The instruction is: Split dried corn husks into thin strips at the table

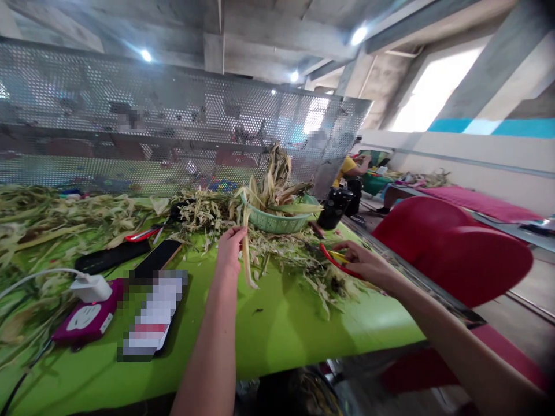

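My left hand (229, 249) is closed in a pinch on a long pale dried leaf strip (248, 261) that hangs down from my fingers to the green table (281, 323). My right hand (363, 263) is closed around red-handled scissors (332, 257), low over a heap of dried leaf scraps (321, 277). Just beyond both hands stands a green plastic basket (277, 222) stuffed with dried husks.
Husk piles (65, 216) cover the table's left and back. A black phone (156, 258), a second pair of red scissors (143, 234), a purple power strip (87, 320) with a white charger lie at left. Red chairs (455, 248) stand right. A perforated metal screen (173, 121) rises behind; a person sits beyond.
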`<state>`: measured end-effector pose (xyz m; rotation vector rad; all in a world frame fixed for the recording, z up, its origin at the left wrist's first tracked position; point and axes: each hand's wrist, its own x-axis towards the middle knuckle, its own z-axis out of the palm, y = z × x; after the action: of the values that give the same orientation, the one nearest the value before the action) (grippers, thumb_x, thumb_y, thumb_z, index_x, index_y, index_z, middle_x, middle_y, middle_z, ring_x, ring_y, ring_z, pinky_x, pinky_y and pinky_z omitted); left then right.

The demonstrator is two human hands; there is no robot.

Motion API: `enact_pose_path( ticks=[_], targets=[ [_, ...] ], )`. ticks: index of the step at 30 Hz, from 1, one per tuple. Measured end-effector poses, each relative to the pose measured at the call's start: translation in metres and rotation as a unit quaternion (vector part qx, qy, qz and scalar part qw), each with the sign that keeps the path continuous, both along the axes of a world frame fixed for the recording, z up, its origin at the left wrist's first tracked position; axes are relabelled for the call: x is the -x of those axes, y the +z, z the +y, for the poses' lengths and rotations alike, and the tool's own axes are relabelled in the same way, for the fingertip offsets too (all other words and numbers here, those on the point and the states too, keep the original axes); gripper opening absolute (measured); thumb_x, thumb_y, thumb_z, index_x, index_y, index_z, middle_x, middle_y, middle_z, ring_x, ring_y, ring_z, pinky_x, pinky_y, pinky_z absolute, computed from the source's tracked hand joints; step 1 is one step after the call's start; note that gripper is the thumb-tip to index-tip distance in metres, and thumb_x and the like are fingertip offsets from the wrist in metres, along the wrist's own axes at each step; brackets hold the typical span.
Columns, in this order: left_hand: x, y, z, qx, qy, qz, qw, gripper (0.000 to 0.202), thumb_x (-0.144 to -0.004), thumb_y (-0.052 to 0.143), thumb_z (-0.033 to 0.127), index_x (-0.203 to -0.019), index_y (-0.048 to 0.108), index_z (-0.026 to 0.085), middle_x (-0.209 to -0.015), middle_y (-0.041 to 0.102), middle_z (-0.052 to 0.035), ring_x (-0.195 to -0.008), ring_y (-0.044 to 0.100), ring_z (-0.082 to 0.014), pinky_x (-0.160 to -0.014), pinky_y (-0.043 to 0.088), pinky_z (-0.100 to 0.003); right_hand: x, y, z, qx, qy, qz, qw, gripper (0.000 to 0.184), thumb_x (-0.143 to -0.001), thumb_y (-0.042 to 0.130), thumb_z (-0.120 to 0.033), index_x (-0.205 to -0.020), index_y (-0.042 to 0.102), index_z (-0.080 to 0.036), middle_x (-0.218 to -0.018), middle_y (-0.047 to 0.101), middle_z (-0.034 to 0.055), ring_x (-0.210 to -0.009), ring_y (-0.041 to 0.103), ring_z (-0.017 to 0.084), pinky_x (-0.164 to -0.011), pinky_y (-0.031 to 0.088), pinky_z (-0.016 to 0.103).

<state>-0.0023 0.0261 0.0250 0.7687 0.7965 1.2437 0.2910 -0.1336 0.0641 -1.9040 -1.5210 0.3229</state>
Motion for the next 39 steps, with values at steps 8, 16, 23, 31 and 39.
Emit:
enact_pose_path(
  ticks=[8, 16, 23, 31, 39],
  targets=[
    [-0.003, -0.002, 0.002, 0.004, -0.001, -0.014, 1.0, 0.038, -0.046, 0.082, 0.038, -0.071, 0.063, 0.017, -0.062, 0.054, 0.0033, -0.055, 0.046, -0.0077, -0.053, 0.033, -0.021, 0.03, 0.014, -0.046, 0.044, 0.022, 0.364, 0.93, 0.045, -0.071, 0.072, -0.033, -0.115, 0.065, -0.029, -0.064, 0.048, -0.0018, -0.052, 0.04, 0.013, -0.048, 0.033, 0.027],
    [-0.002, -0.004, 0.001, -0.004, -0.008, -0.003, 1.0, 0.031, -0.053, 0.079, 0.036, -0.074, 0.065, 0.017, -0.066, 0.057, 0.0023, -0.058, 0.048, -0.0083, -0.055, 0.035, -0.022, 0.073, 0.003, -0.029, 0.068, 0.11, 0.47, 0.873, 0.038, -0.077, 0.068, -0.04, -0.113, 0.067, -0.029, -0.072, 0.055, 0.0024, -0.058, 0.05, 0.015, -0.057, 0.044, 0.027],
    [-0.004, -0.003, 0.003, 0.0, -0.012, 0.006, 1.0, 0.034, -0.052, 0.08, 0.036, -0.075, 0.064, 0.018, -0.066, 0.057, 0.0033, -0.058, 0.048, -0.0077, -0.056, 0.036, -0.022, 0.097, -0.001, -0.021, 0.103, 0.174, 0.486, 0.85, 0.043, -0.079, 0.063, -0.054, -0.115, 0.066, -0.031, -0.095, 0.064, 0.0069, -0.086, 0.06, 0.023, -0.082, 0.049, 0.035],
    [-0.003, -0.002, -0.001, -0.003, -0.005, 0.029, 1.0, 0.032, -0.056, 0.08, 0.036, -0.078, 0.066, 0.018, -0.069, 0.059, 0.0023, -0.059, 0.048, -0.0071, -0.058, 0.036, -0.022, 0.091, -0.018, -0.013, 0.136, 0.201, 0.495, 0.834, 0.046, -0.085, 0.06, -0.038, -0.129, 0.058, -0.03, -0.076, 0.062, 0.0043, -0.065, 0.056, 0.018, -0.064, 0.049, 0.03],
    [-0.001, -0.004, 0.002, -0.01, 0.007, 0.023, 1.0, 0.035, -0.055, 0.08, 0.037, -0.079, 0.066, 0.016, -0.07, 0.061, 0.0009, -0.06, 0.05, -0.0079, -0.056, 0.037, -0.021, 0.071, 0.011, -0.025, 0.081, 0.144, 0.429, 0.888, 0.061, -0.073, 0.068, -0.055, -0.129, 0.059, -0.031, -0.099, 0.067, 0.0139, -0.093, 0.065, 0.032, -0.082, 0.052, 0.043]
  ],
)
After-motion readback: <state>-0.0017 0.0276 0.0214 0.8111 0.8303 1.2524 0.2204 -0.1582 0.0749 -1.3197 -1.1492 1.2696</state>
